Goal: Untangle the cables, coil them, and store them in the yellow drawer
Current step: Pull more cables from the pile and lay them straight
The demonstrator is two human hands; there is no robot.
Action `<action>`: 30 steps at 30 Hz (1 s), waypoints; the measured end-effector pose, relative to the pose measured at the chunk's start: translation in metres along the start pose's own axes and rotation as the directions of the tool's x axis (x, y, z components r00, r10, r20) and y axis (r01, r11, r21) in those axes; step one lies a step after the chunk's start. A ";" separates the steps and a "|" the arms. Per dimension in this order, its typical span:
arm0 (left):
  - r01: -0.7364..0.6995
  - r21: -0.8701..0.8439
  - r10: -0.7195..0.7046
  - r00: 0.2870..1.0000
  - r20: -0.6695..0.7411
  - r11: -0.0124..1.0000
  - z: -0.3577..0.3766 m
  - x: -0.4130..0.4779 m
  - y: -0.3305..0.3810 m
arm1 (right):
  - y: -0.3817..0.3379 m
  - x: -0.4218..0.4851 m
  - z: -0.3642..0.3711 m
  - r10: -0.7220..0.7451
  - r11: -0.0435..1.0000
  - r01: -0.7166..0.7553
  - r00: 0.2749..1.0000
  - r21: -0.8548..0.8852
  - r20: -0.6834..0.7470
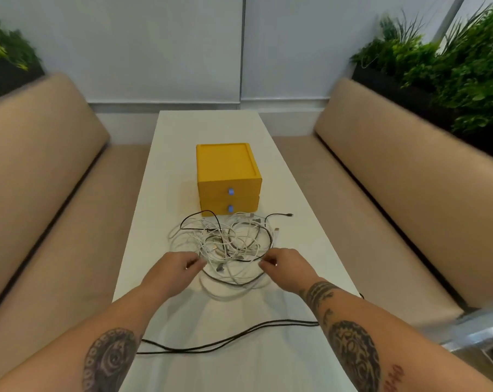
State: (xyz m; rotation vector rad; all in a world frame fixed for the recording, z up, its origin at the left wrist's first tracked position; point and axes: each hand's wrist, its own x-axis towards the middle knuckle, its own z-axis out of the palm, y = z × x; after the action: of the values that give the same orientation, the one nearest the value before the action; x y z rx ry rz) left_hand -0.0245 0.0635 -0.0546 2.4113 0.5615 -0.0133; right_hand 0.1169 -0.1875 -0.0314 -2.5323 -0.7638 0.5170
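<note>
Tangled white and black cables (pixel 231 244), closed yellow drawers (pixel 228 176)

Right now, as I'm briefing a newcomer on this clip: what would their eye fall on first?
The yellow drawers stand mid-table, bright against the white table. Just in front lies a tangle of white and black cables, with the left hand and right hand at its near edge, one on each side; whether they grip yet is unclear.

A tangled heap of white and black cables (pixel 229 244) lies mid-worktop, just in front of the yellow drawer unit (pixel 228 178), whose 2 blue-knobbed drawers are closed.
</note>
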 end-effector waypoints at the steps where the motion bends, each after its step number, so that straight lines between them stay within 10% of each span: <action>1: 0.000 -0.011 0.000 1.000 -0.022 1.000 0.000 0.003 0.000 | -0.005 0.002 0.001 0.018 0.999 -0.017 0.999 0.031 -0.027; 7: -0.068 0.022 0.068 0.998 -0.006 0.997 0.011 0.011 0.004 | -0.024 0.017 0.013 0.251 0.935 -0.201 0.957 0.293 -0.147; 13: -0.090 -0.004 0.090 0.996 -0.003 0.996 0.021 0.022 0.013 | -0.037 0.040 0.039 0.433 0.743 -0.382 0.900 0.549 0.040; 30: -0.226 -0.510 0.099 0.960 -0.263 0.830 -0.042 0.066 0.106 | -0.169 0.067 -0.155 -0.117 0.383 0.210 0.977 0.900 -0.178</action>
State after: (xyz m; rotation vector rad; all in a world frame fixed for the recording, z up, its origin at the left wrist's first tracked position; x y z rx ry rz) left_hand 0.0721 0.0406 0.0319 1.9041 0.3877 0.4447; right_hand 0.1697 -0.0684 0.1691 -1.3743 -0.4607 0.5447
